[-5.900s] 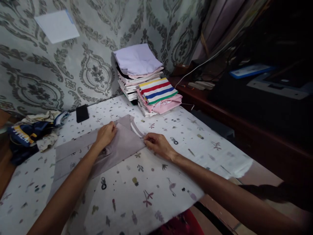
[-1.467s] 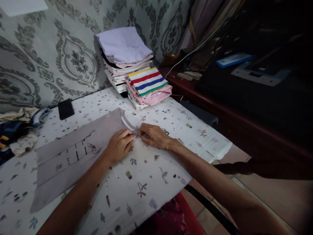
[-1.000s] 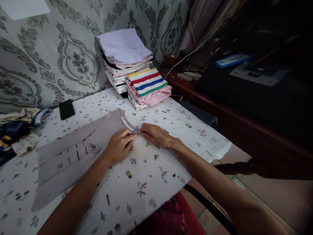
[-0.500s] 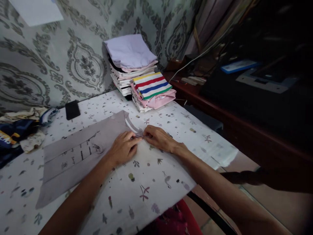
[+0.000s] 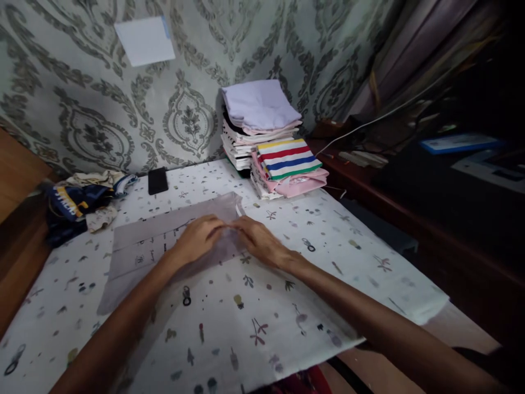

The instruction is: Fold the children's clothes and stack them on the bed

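A greyish-mauve shirt (image 5: 135, 241) with dark printing lies flat and partly folded on the patterned white tablecloth (image 5: 229, 339). My left hand (image 5: 199, 238) is over its right part, fingertips pinched on the fabric. Touching or almost touching it, my right hand (image 5: 260, 238) pinches the same shirt near its collar end. The fingertips of both hands meet above the cloth and are slightly blurred. Part of the shirt is hidden under my left hand and forearm.
Behind stand a tall stack of folded clothes (image 5: 262, 104) and a shorter one topped by a striped cloth (image 5: 289, 158). A black phone (image 5: 158, 181) lies near the wall. Crumpled clothes (image 5: 77, 202) sit at the left. A dark red desk (image 5: 369, 186) is at the right.
The view has swung left, so the stacks appear further right. Both hands have drawn the shirt's right end inward over itself, and less of the white collar strip shows.
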### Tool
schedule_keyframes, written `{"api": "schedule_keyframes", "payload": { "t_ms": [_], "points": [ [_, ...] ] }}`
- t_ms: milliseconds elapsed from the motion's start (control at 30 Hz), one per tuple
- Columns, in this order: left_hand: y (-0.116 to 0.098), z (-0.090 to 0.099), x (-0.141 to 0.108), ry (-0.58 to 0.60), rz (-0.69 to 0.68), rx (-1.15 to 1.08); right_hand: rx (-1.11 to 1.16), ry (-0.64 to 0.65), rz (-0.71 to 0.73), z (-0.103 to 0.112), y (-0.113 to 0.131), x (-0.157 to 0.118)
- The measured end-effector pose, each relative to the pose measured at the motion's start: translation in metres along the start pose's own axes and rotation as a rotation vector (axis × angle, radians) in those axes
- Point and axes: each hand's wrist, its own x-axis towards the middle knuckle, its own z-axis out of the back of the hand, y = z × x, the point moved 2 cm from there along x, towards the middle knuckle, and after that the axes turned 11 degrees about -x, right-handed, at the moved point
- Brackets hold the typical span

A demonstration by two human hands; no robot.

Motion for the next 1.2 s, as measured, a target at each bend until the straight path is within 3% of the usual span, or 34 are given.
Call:
{"api": "schedule_keyframes", "payload": {
  "t_ms": [100, 267, 467, 633, 833, 967, 1200],
  "points": [
    [0.036, 0.016, -0.016, -0.125, 0.076, 0.124, -0.11, 0.044, 0.08, -0.026, 0.008, 0.021],
    [0.073, 0.03, -0.046, -0.158, 0.08, 0.239, -0.366, 0.066, 0.174, -0.056, 0.0, 0.027],
    [0.068, 0.046, -0.084, -0.29, 0.154, 0.145, -0.453, 0.086, 0.173, -0.056, -0.002, 0.023],
    [0.065, 0.054, -0.135, -0.276, 0.266, 0.163, -0.454, 0.027, 0.128, -0.061, -0.006, 0.023],
    [0.088, 0.1, -0.205, -0.494, 0.532, 0.074, -0.307, -0.142, 0.061, -0.065, -0.031, 0.033],
    [0.096, 0.114, -0.228, -0.392, 0.607, -0.087, -0.301, -0.177, 0.005, -0.063, -0.038, 0.044],
    [0.085, 0.107, -0.219, -0.184, 0.571, -0.024, -0.358, -0.206, 0.01, -0.062, -0.029, 0.046]
  ]
}}
